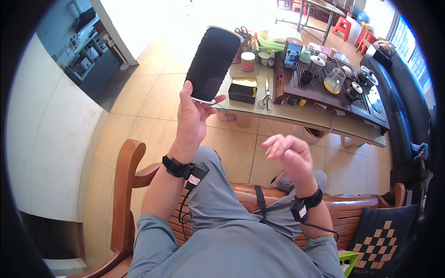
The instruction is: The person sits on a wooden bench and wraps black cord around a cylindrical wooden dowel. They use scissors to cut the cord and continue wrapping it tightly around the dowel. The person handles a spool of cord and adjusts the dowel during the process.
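My left hand (194, 114) holds up a large spool of black cord (216, 64) by its lower end, tilted, with the white flange at my fingers. Fine strands hang from the spool's lower end towards my lap. My right hand (290, 154) is raised over my right knee, fingers bent and slightly blurred; whether it pinches a strand I cannot tell. On the glass-topped table beyond lie a black box (242, 91) and a pair of scissors (266, 99), side by side.
A wooden tea tray (323, 87) bears a glass pitcher (334, 80), pots and a propped phone (292, 55). Jars (248, 62) stand left of it. Below the table are a pink container (226, 116) and a bucket (309, 135). The bench's wooden armrest (128, 180) is at left.
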